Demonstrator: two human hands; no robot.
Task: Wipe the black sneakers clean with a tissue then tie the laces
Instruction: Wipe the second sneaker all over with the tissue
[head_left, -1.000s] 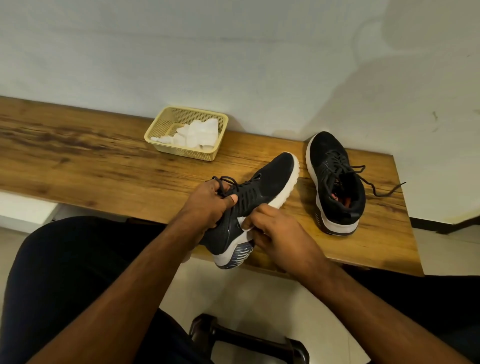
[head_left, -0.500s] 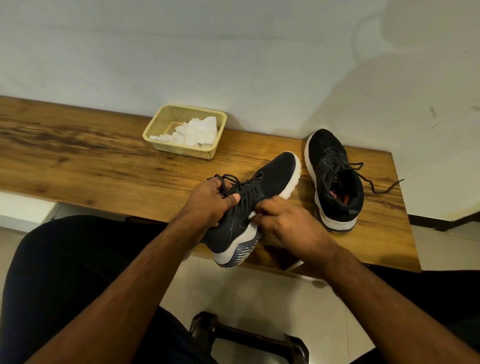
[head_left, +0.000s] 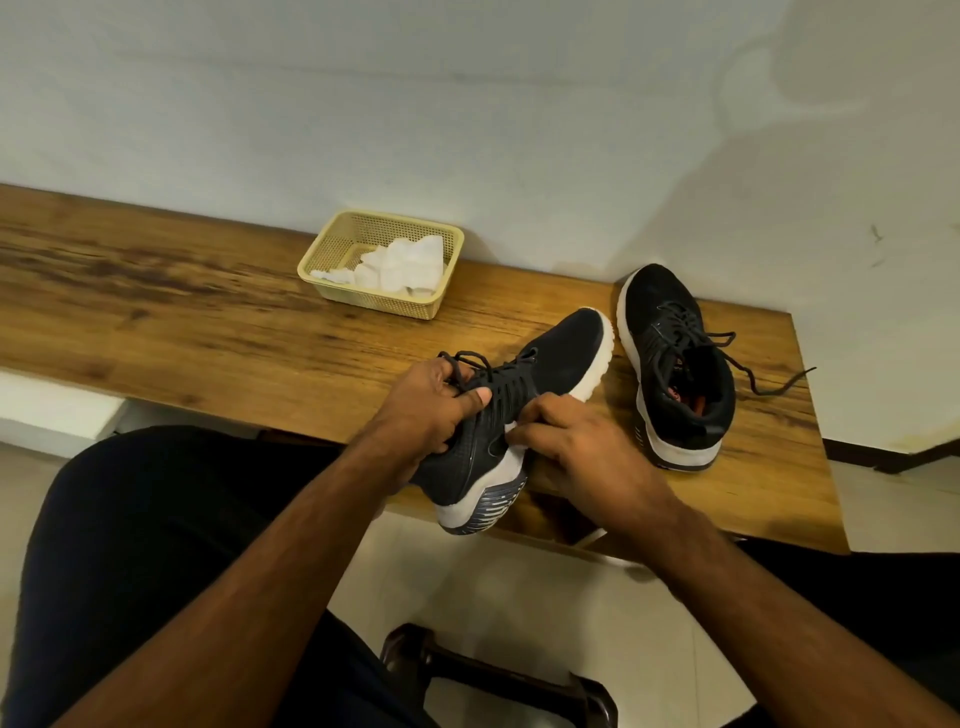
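I had the near sneaker (head_left: 524, 395) tipped on its side at the front edge of the bench (head_left: 208, 332), heel hanging past the edge toward me, so the side panel and white sole faced up where I could reach them. My left hand (head_left: 426, 410) gripped it at the collar, fingers curled round the opening and the thumb pressed flat across the laces (head_left: 470, 364), which I judged was to keep the shoe from rolling while I rubbed. My right hand (head_left: 582, 452) lay knuckles up over the shoe's side, fingers bent and bunched together on a tissue (head_left: 511, 434); only a small white scrap of it showed at my fingertips, against the black panel just above the sole. Both forearms came in from my lap and met at the shoe.

The other sneaker (head_left: 675, 369) stood upright just beside the first, toe to the wall, its laces loose and trailing over the wood. The basket (head_left: 332, 254) of spare tissues sat back by the wall, well apart from my hands. I took it that wiping was not finished and neither shoe was tied.
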